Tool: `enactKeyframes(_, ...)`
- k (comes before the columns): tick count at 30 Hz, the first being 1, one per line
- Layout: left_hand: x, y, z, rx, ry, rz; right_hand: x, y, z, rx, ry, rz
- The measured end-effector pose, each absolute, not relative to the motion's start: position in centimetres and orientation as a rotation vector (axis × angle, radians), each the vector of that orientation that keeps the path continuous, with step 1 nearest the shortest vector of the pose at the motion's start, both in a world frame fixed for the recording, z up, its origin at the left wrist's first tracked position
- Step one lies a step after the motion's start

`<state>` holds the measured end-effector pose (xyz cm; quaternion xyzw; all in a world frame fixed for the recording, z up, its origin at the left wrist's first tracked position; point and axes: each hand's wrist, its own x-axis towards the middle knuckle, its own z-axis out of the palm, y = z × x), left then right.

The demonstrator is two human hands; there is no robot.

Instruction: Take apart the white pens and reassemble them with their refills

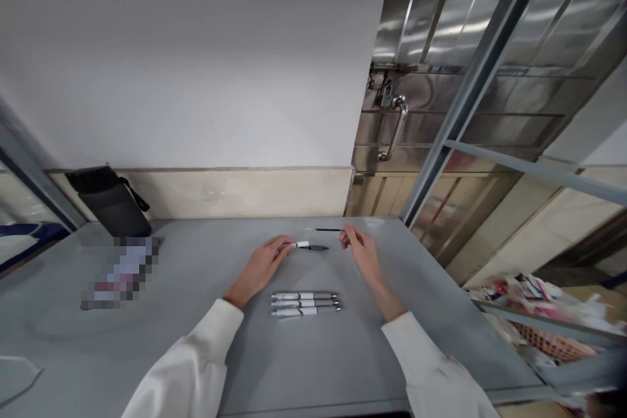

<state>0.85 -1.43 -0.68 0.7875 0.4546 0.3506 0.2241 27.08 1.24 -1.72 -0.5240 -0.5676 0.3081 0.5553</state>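
While hands (262, 266) (361, 253) grip pen (304, 244) and refill (328, 230), room separates them near table's far edge (235, 222).

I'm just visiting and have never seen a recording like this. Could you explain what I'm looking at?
There is no machine here, just a person's two bare hands, with white sleeves. The single picture comes from a camera worn on that person's head, looking forward and down. The left hand holds a pen body with a white band. The right hand holds a thin dark stick, which looks like an ink refill. Nearer the person, several pens lie side by side on the grey table. To the left is a dark container with a strap.
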Motion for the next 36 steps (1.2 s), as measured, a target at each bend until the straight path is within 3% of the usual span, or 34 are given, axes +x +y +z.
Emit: enactKeyframes(36,1.3,-1.2,-1.0,2.179,1.215,0.945,26.6,0.4,-0.7,-1.211,-1.484,0.725)
